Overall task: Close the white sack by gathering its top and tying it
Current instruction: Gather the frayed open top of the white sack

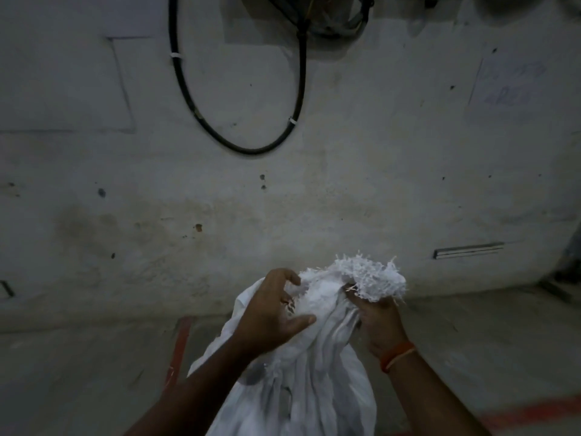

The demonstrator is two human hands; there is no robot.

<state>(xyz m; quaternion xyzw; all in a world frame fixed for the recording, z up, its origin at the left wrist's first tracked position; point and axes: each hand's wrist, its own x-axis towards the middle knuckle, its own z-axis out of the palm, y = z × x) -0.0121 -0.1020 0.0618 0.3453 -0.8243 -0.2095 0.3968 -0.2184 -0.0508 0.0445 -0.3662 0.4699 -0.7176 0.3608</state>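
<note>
Gathering is underway: the right hand [382,322] clamps the sack [301,379] below its frayed top [364,275], the left hand [270,309] spread open on loose cloth (no knot yet); next, bunch and tie.

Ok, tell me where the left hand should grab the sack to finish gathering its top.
Probably the loose fold just below the frayed edge of the white sack, coming from the left. The right hand already clamps the bunched neck; the left hand hovers open beside the ungathered cloth.
</note>
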